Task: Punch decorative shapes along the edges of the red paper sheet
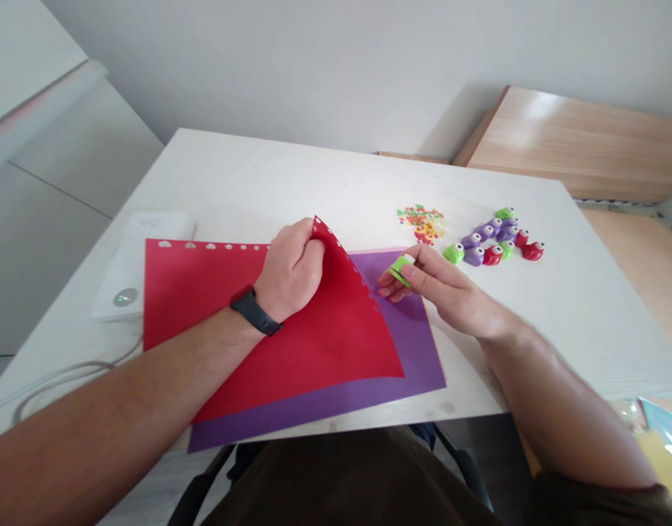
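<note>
My left hand [293, 267], with a dark watch on its wrist, is closed on the far edge of a red paper sheet [314, 343], lifting its far right corner. Hearts, stars and other small shapes are cut out along the sheet's far and right edges. Beneath it lies a purple sheet [418, 358]. Just right of the raised edge, my right hand [432, 281] grips a green craft punch [402, 270] with a white button between thumb and fingers. The punch appears apart from the red paper.
Several green, purple and red craft punches [494, 237] stand at the right of the white table [292, 175]. Small colourful paper cutouts [422, 223] lie in a pile near them. A white flat device [117, 292] with a cable [67, 376] is at the left.
</note>
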`<state>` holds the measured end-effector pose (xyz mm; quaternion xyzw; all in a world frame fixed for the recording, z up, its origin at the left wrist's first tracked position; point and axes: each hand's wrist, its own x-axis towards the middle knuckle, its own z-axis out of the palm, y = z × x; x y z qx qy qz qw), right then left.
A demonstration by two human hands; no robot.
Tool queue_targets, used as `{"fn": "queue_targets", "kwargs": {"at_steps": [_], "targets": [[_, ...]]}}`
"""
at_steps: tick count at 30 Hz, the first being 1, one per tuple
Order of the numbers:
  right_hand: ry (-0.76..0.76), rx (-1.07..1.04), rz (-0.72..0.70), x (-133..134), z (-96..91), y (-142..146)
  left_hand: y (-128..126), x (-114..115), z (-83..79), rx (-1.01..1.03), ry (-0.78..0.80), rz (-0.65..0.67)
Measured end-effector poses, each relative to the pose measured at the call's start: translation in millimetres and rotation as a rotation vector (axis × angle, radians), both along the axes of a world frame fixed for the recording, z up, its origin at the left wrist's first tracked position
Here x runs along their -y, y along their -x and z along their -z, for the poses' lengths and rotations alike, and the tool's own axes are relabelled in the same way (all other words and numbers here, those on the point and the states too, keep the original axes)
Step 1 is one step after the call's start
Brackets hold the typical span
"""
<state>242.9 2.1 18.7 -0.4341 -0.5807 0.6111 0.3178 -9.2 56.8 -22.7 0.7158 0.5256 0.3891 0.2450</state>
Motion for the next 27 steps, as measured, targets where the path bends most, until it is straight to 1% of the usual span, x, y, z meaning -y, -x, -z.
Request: {"fn": "queue_targets", "kwargs": {"at_steps": [1, 4, 5, 6, 7, 8, 11, 13, 14, 17, 19, 20, 22, 24, 25, 27], "targets": [[0.027, -0.019, -0.006, 0.7, 0.0, 1.3, 0.1, -0.1, 0.2, 0.0, -0.002, 0.003], [0.167, -0.081, -0.12, 3.1, 0.8, 4.7, 0.1, -0.2, 0.3, -0.005, -0.011, 0.011], [0.19, -0.086, -0.145, 3.2, 2.2, 5.2, 0.1, -0.2, 0.1, -0.009, -0.007, 0.01], [0.181, -0.073, -0.141, 2.6, 4.5, 5.2, 0.0, -0.1, -0.2, -0.013, -0.001, 0.009], [0.141, -0.045, -0.104, 1.1, 7.6, 4.4, 0.0, 0.0, -0.6, -0.016, 0.005, 0.007], [0.072, 0.001, -0.035, -1.2, 11.6, 2.8, 0.0, 0.2, -1.0, -0.019, 0.01, 0.006], [-0.202, 0.18, 0.289, -11.3, 24.8, -5.0, -0.2, 0.9, -2.3, -0.033, 0.016, 0.003], [-0.299, 0.242, 0.421, -17.3, 30.8, -10.6, -0.3, 1.2, -2.7, -0.044, 0.017, -0.002], [-0.335, 0.255, 0.462, -19.4, 32.2, -12.7, -0.3, 1.2, -2.8, -0.048, 0.016, -0.003], [-0.382, 0.231, 0.537, -21.4, 31.6, -15.4, 0.0, 0.7, -2.6, -0.06, 0.015, -0.007], [-0.359, 0.168, 0.557, -20.6, 30.2, -14.3, 0.3, 0.1, -2.4, -0.071, 0.018, -0.007], [-0.321, 0.129, 0.544, -20.1, 30.1, -13.3, 0.4, -0.1, -2.3, -0.076, 0.02, -0.005], [-0.216, 0.075, 0.472, -19.7, 31.3, -11.5, 0.4, -0.3, -2.2, -0.081, 0.021, -0.003], [-0.17, 0.098, 0.429, -20.6, 33.6, -11.5, 0.0, -0.2, -2.3, -0.076, 0.018, -0.002], [-0.196, 0.138, 0.446, -21.5, 34.5, -12.3, -0.3, -0.1, -2.4, -0.072, 0.015, 0.0], [-0.309, 0.222, 0.523, -23.6, 35.2, -15.0, -0.9, 0.3, -2.8, -0.065, 0.003, 0.004]]}}
